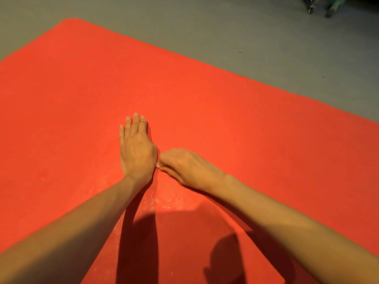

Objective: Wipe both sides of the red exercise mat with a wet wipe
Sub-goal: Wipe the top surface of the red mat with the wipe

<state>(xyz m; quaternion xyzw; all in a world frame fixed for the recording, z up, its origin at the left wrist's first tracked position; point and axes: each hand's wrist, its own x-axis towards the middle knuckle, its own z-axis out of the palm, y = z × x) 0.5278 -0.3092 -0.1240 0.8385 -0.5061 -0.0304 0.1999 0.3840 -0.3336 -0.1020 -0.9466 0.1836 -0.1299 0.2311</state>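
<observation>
Lying spread flat on the grey floor (225,27), the red exercise mat (235,124) fills most of the view and runs under and beyond both hands. The left hand (137,152) rests palm down on it, fingers straight and close together, holding nothing. Just right of that hand's thumb side, the right hand (188,167) is blurred. Its fingers reach toward the left hand, and a pale scrap (158,165) at their tips may be the wet wipe. Whether the fingers pinch it I cannot tell.

Nearer the person than both hands, a glistening damp patch (164,202) suggests this stretch of the upward face has been wiped. Beyond the fingertips the surface looks matt and dry, so most of this face probably remains, and the underside is likely untouched.

No brand, label or writing can be read on the mat or elsewhere. Far off past the right hand, blurred metal and green shapes (320,5) stand on the floor.
</observation>
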